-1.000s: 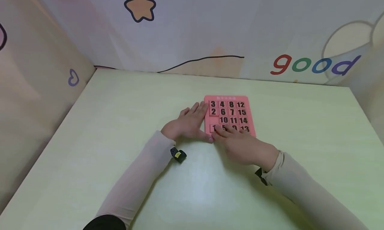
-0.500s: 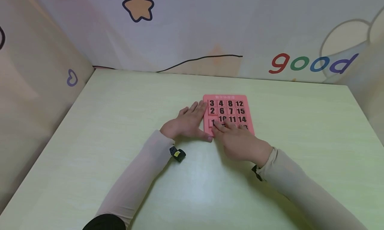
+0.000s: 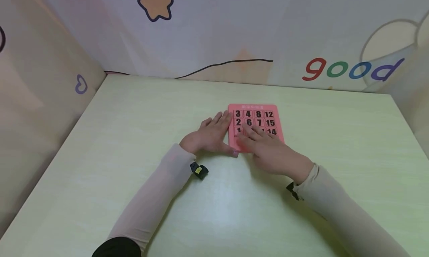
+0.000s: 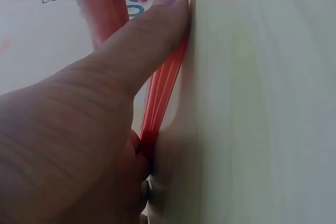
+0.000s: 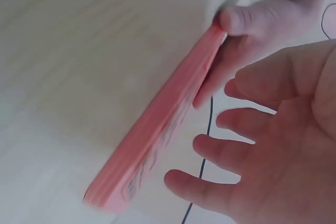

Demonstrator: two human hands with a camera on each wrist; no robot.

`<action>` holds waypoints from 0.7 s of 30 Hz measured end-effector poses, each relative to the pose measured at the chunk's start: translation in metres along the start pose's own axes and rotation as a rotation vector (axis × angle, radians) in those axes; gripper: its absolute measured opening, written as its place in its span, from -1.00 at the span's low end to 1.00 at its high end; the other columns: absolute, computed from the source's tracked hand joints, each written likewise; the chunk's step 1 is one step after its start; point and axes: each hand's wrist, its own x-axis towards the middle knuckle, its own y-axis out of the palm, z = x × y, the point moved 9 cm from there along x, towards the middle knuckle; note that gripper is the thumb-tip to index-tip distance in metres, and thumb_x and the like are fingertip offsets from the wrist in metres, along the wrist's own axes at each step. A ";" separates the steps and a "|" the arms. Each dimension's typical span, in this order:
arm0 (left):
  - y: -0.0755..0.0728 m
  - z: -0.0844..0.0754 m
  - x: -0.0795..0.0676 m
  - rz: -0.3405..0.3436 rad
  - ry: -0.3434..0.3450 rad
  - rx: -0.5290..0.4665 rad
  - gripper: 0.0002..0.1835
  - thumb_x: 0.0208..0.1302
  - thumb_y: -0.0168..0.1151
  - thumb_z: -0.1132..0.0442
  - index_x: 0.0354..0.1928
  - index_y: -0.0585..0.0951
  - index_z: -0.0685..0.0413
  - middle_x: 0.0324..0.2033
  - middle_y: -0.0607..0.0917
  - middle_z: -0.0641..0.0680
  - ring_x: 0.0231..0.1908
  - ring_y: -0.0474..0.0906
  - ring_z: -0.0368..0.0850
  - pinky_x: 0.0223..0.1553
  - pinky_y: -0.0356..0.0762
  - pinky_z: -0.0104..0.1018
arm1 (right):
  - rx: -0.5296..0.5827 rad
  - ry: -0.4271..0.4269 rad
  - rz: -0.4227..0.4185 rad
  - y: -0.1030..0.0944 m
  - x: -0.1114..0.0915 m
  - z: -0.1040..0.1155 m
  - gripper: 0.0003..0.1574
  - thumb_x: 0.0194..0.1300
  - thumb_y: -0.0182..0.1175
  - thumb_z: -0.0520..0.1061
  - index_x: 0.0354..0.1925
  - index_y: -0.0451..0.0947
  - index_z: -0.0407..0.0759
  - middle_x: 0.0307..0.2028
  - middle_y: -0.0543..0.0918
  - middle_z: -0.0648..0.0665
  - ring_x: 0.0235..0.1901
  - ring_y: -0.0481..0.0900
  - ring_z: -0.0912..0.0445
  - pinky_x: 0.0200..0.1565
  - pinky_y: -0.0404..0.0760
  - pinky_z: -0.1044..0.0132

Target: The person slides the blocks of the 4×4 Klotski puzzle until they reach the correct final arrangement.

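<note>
A pink number slide puzzle (image 3: 253, 106) lies flat on the table, with black numbers on its square tiles. My left hand (image 3: 212, 137) lies along its left edge, fingers stretched and the thumb at the near left corner. In the left wrist view the left thumb (image 4: 163, 17) is straight against the puzzle's side (image 4: 165, 74). My right hand (image 3: 273, 152) reaches over the near part with its fingers spread, hiding most of the lower tiles. Tile 1 (image 3: 238, 130) sits below tile 2 (image 3: 238, 122), right by the fingertips. In the right wrist view the fingers (image 5: 223, 150) hover beside the puzzle's face.
The pale green table (image 3: 151, 100) stretches around the puzzle. Printed walls stand behind it and at both sides, the back one (image 3: 218, 26) with a star and the word "good". A black strap with a small box (image 3: 199, 171) is on the left wrist.
Tile 1 has slid from the bottom row up to the third row, away from me. My right hand has moved with it, then lifted slightly from the tile. The left hand has stayed put.
</note>
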 end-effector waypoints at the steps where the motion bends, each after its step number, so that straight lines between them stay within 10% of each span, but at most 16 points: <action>1: -0.001 0.000 0.000 -0.002 0.000 -0.002 0.43 0.05 0.33 -0.48 0.60 -0.36 0.05 0.60 -0.33 0.07 0.55 -0.49 0.00 0.49 -0.34 0.06 | -0.005 -0.003 -0.011 -0.002 -0.004 -0.001 -0.27 0.46 0.01 -0.25 0.54 0.19 -0.17 0.56 0.00 -0.25 0.52 -0.12 -0.29 0.36 0.03 -0.39; 21: -0.002 0.004 -0.002 0.025 0.026 -0.108 0.35 0.12 0.40 -0.33 0.61 -0.32 0.01 0.59 -0.34 -0.02 0.54 -0.54 -0.10 0.49 -0.44 -0.08 | -0.111 -0.006 -0.016 0.012 -0.022 -0.002 -0.32 0.50 -0.01 -0.27 0.51 0.18 -0.32 0.52 0.14 -0.29 0.49 0.03 -0.29 0.29 0.16 -0.43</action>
